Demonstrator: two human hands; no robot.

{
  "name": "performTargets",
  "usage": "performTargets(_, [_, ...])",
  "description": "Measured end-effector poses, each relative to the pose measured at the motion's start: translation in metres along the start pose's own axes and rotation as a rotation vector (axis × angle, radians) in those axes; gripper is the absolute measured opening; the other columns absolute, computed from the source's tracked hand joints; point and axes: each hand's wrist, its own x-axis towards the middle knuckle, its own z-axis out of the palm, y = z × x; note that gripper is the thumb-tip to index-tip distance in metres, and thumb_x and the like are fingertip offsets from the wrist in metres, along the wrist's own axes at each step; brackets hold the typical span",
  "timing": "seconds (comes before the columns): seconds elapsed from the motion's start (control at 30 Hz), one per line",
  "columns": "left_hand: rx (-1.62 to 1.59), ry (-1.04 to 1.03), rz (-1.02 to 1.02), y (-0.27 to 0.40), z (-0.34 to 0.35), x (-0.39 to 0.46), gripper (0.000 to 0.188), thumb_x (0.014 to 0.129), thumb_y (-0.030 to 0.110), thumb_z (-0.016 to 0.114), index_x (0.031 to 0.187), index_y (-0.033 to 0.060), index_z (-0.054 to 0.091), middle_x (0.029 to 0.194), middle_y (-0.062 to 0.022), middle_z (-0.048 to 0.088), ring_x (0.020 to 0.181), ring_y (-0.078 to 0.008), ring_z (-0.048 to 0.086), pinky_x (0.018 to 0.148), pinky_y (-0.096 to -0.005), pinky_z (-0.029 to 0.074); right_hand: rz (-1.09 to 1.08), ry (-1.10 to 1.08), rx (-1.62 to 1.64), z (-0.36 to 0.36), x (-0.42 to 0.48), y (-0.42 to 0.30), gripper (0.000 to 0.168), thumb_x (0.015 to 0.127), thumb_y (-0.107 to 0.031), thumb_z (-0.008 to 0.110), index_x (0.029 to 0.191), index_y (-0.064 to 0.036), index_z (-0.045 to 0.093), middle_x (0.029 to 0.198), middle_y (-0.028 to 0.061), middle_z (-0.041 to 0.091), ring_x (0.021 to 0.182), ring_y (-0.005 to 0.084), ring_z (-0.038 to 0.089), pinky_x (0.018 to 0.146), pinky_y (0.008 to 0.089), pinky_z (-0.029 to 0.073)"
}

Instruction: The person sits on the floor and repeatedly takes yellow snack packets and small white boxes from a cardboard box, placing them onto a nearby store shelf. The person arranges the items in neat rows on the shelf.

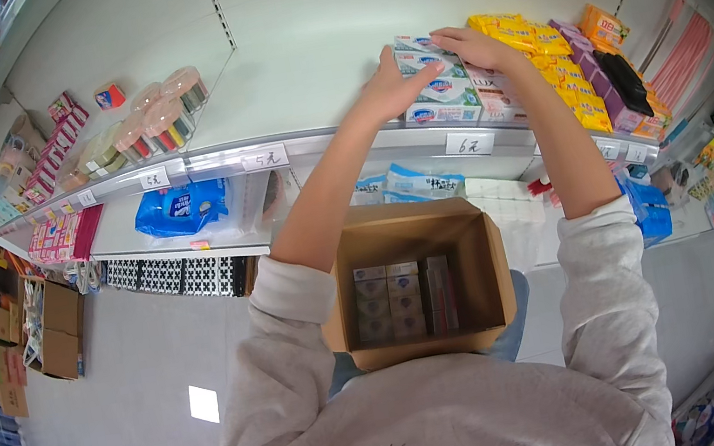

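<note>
White-and-green Safeguard soap boxes (444, 88) form a row from front to back on the upper shelf. My left hand (397, 87) is against their left side, its thumb lying across the top. From the right, my right hand (477, 49) reaches over the rear boxes, fingertips on the farthest one. Between the two hands the boxes sit snugly together. Pinkish-white LUX soap boxes (495, 88) stand directly to their right, partly under my right wrist. Below, against my body, an open cardboard box (410, 220) holds stacks of small soap boxes (390, 302) on its left and middle.
Yellow soap packs (562, 72) and purple boxes (593, 70) line the shelf farther right, a black object (623, 80) atop them. Lidded round tubs (162, 117) stand left. A raised shelf lip (322, 142) carries price tags. Blue wipes packs (184, 208) lie below.
</note>
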Motion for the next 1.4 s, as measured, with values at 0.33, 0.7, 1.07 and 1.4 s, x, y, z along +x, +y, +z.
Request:
performTargets(0.33, [-0.048, -0.07, -0.003, -0.003, -0.005, 0.001, 0.091, 0.085, 0.048, 0.072, 0.136, -0.0173, 0.035, 0.127, -0.0304, 0.057, 0.112, -0.0302, 0.063, 0.091, -0.0337, 0.052, -0.044, -0.003, -0.172, 0.002, 0.025, 0.011, 0.058, 0.1, -0.05, 0.04, 0.137, -0.008, 0.056, 0.136, 0.0167, 0.059, 0.125, 0.0343, 0.055, 0.107, 0.0388, 0.04])
performTargets(0.7, [0.263, -0.008, 0.515, 0.008, -0.002, -0.147, 0.028, 0.092, 0.013, 0.06, 0.119, 0.0042, 0.06, 0.107, -0.0127, 0.069, 0.101, -0.0274, 0.067, 0.087, -0.0354, 0.052, -0.466, 0.441, 0.412, 0.084, -0.206, -0.074, 0.028, 0.102, -0.022, 0.053, 0.113, 0.0, 0.067, 0.106, 0.0098, 0.07, 0.101, 0.0177, 0.064, 0.093, 0.0303, 0.048])
performTargets(1.07, [1.031, -1.467, -0.122, -0.234, 0.161, -0.217, 0.033, 0.089, 0.025, 0.059, 0.114, 0.0052, 0.07, 0.109, -0.0199, 0.07, 0.096, -0.0372, 0.068, 0.079, -0.0464, 0.054, 0.166, -0.314, 0.204, 0.304, -0.329, 0.017, 0.024, 0.092, -0.009, 0.052, 0.111, -0.001, 0.066, 0.099, 0.0226, 0.069, 0.094, 0.0408, 0.065, 0.081, 0.047, 0.052])
performTargets(1.4, [0.752, -0.977, -0.619, -0.393, 0.143, -0.351, 0.04, 0.086, 0.022, 0.06, 0.123, 0.0068, 0.066, 0.128, -0.0178, 0.063, 0.116, -0.0362, 0.062, 0.095, -0.0465, 0.051, 0.173, -0.36, 0.223, 0.316, -0.339, 0.025, 0.031, 0.09, -0.01, 0.049, 0.115, -0.002, 0.064, 0.1, 0.024, 0.068, 0.093, 0.0422, 0.065, 0.082, 0.05, 0.051])
